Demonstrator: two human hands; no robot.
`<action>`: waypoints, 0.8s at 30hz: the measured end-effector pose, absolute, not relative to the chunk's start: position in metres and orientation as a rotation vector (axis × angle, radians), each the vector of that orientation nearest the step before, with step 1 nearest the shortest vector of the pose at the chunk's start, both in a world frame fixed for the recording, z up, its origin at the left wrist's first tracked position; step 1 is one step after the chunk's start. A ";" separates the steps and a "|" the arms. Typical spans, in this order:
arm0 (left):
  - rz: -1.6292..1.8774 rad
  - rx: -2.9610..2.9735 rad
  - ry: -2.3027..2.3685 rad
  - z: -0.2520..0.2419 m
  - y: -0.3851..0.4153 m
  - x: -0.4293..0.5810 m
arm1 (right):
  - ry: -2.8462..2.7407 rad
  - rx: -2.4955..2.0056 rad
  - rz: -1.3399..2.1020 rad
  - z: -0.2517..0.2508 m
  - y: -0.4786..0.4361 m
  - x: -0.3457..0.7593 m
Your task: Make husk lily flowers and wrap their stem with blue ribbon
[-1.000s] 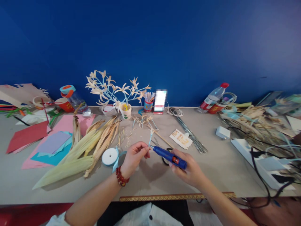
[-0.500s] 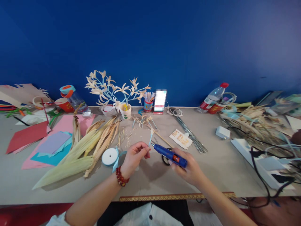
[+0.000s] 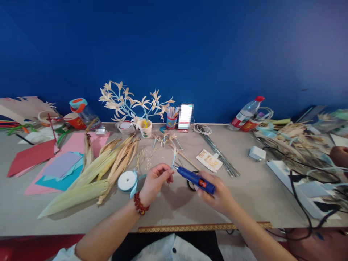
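Observation:
My left hand (image 3: 160,177) pinches the thin stem of a small corn-husk flower (image 3: 174,156), wrapped in light blue ribbon and held upright. The fingers of my right hand (image 3: 216,194) are closed around a blue pen-shaped glue gun (image 3: 194,177) with a red-orange part in its side. Its thin metal tip points left and meets or nearly meets the stem just above my left fingertips. A roll of light blue ribbon (image 3: 127,180) lies left of my left hand, and a loose strip of it runs behind my wrist. Black-handled scissors (image 3: 191,185) are partly hidden under the glue gun.
Finished husk flowers (image 3: 144,103) stand in a white cup (image 3: 145,131) at the back. Corn husks (image 3: 95,174) and coloured paper (image 3: 59,165) cover the left side. Wires (image 3: 223,157) lie right of centre; a power strip (image 3: 288,181) with cables is far right. Another person's hand (image 3: 339,156) shows there.
The glue gun and my right hand have shifted very slightly left. My left hand keeps its pinch on the stem. At the far right, the other person's hand has come further into view.

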State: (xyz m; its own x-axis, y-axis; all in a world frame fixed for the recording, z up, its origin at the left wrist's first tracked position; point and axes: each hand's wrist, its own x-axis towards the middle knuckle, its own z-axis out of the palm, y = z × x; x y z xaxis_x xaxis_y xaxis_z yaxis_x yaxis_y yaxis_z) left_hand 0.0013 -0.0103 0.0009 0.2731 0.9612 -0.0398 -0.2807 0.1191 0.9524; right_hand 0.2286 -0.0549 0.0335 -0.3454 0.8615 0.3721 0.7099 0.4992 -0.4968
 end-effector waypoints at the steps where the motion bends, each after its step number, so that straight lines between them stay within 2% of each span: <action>1: 1.082 1.047 0.838 0.001 -0.010 0.001 | -2.150 -1.282 0.324 0.034 -0.055 0.228; 24: 1.083 1.038 0.831 0.002 -0.010 0.000 | -2.132 -1.243 0.230 0.030 -0.056 0.228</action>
